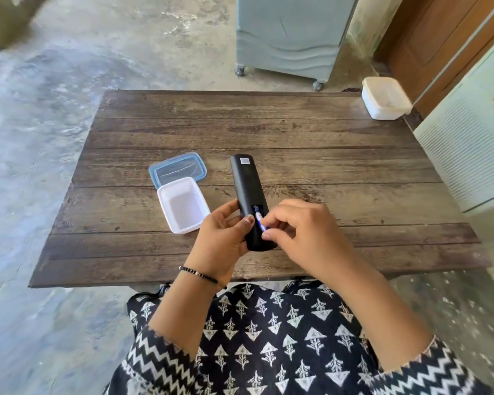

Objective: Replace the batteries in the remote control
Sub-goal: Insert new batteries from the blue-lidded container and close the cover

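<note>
A black remote control (247, 183) is held back side up over the wooden table (297, 138), its battery compartment uncovered. My left hand (221, 238) grips the remote's lower end from the left, thumb on its back. A blue and white battery (259, 220) lies in the compartment, its lower end lifted. My right hand (303, 232) pinches that lower end with fingertips. The compartment cover is not visible.
A white open container (183, 205) sits on the table left of the remote, with its clear blue-rimmed lid (177, 171) behind it. A closed white box (385, 98) stands at the far right corner. A grey wheeled cabinet (288, 35) is beyond the table.
</note>
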